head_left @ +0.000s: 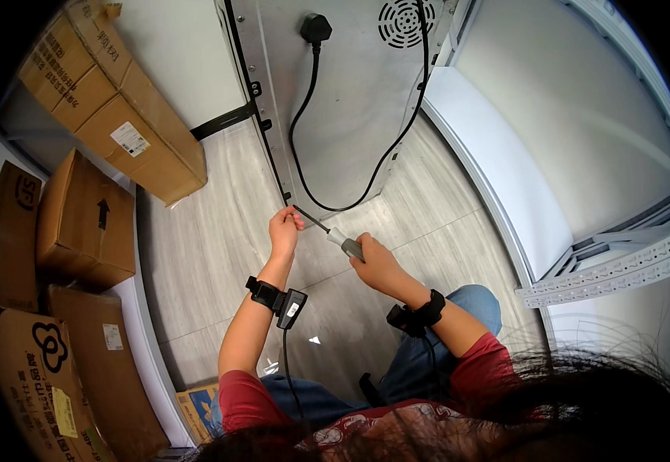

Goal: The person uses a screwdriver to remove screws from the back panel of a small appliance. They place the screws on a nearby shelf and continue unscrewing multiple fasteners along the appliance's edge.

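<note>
My right hand [378, 266] is wrapped round the grey handle of a screwdriver [344, 242]. Its dark shaft slants up and left, the tip ending beside the fingers of my left hand [285, 229]. Those fingers are pinched together close to the lower left corner of a metal cabinet panel [358, 127]; whatever they hold is too small to make out. A black power cable [292, 131] with a plug [315, 29] loops down across the panel, its lowest bend just above the screwdriver shaft. Black fittings and screws line the panel's left edge.
Several cardboard boxes [88, 223] are stacked at the left, with a tall carton [146, 146] behind them. White shelving with perforated rails [604, 269] stands at the right. Wood-patterned floor [204, 254] lies beneath. Both wrists carry strapped black devices [288, 306] with cables.
</note>
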The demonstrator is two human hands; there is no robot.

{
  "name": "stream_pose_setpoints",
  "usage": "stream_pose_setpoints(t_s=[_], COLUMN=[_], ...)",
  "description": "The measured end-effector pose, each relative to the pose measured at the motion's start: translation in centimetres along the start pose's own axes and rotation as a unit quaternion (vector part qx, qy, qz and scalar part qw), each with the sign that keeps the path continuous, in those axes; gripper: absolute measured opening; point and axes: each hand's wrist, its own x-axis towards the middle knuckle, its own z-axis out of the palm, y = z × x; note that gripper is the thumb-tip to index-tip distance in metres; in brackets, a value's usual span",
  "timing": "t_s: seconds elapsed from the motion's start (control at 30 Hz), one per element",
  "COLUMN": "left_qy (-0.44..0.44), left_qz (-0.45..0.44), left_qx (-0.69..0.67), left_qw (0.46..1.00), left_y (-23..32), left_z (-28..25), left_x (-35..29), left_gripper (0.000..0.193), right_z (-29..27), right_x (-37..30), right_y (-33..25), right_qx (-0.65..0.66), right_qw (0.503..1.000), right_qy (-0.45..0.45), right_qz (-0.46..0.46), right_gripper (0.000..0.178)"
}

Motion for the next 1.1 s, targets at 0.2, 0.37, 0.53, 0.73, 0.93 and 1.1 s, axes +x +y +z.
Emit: stream_pose_setpoints(t_s=[0.2, 0.37, 0.53, 0.73, 0.93, 1.1], left_qy=[0.033, 0.034, 0.048, 0.054, 0.034, 0.002], left_qz=[0.034, 0.057, 0.058, 0.061, 0.061, 0.099], left_qx=[-0.006, -0.011, -0.021, -0.012, -0.003, 0.031], left_qw=[0.999, 0.998, 0.997, 0.997, 0.998, 0.995], left_y=[0.5, 0.5, 0.5, 0.5, 0.4, 0.6], left_z=[-0.2, -0.4, -0.4, -0.4, -0.4, -0.1], left_x=[-0.3, -0.2, 0.0, 0.1, 0.0, 0.0], left_gripper=[0.017, 0.018, 0.018, 0.018, 0.019, 0.018], right_z=[0.3, 0.1, 0.1, -0.1, 0.3, -0.5], right_x=[-0.1, -0.4, -0.7, -1.0, -0.8, -1.1], right_y=[0.0, -0.3, -0.5, -1.1, -0.6, -0.9], right_qx=[-0.014, -0.007, -0.012, -0.008, -0.015, -0.045], right_qw=[1.000, 1.000, 1.000, 1.000, 0.999, 0.999], right_qy=[-0.007, -0.007, -0.005, -0.026, -0.012, -0.015], right_qz=[-0.013, -0.016, -0.010, 0.000, -0.032, -0.020], right_gripper=[0.029, 0.028, 0.030, 0.031, 0.025, 0.027])
